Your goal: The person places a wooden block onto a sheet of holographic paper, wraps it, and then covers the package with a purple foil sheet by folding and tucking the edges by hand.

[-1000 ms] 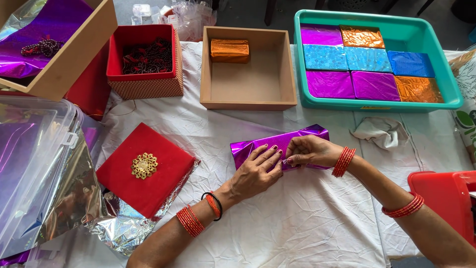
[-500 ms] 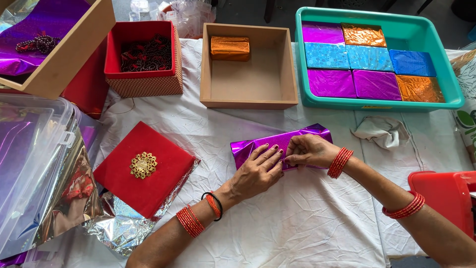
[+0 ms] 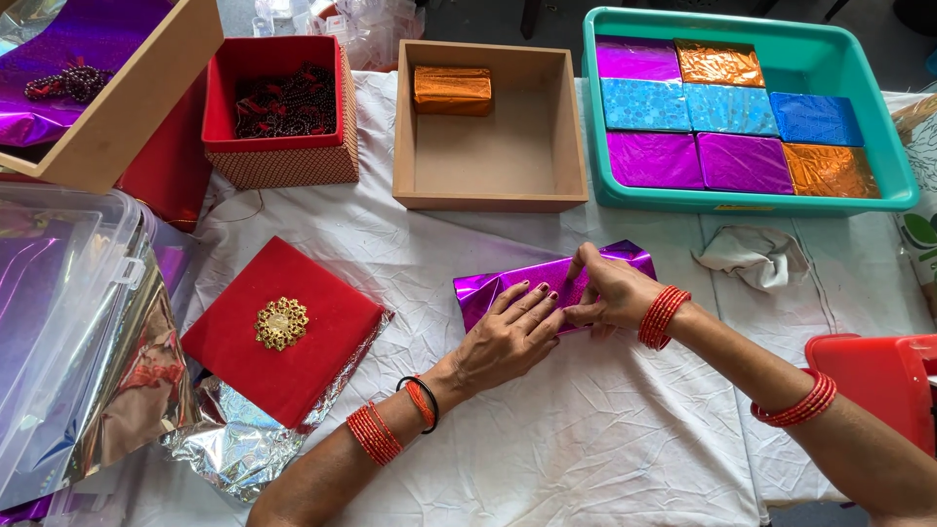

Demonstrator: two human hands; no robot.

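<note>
Since the earlier frame our hands have barely shifted: left hand (image 3: 512, 337) lies flat on the purple parcel (image 3: 532, 283), right hand (image 3: 610, 293) pinches its foil fold. The parcel rests mid-table (image 3: 605, 439), a wooden box (image 3: 488, 195) at 12 o'clock.

Seven foil-wrapped packets lie in the teal tray (image 3: 883, 137): three purple, two orange, two blue. One orange packet (image 3: 452, 90) sits in the wooden box (image 3: 571, 127). One purple packet (image 3: 508, 288) lies on the surface, with one red lid (image 3: 322, 342), one red bead box (image 3: 283, 161) and one crumpled cloth (image 3: 756, 259).
</note>
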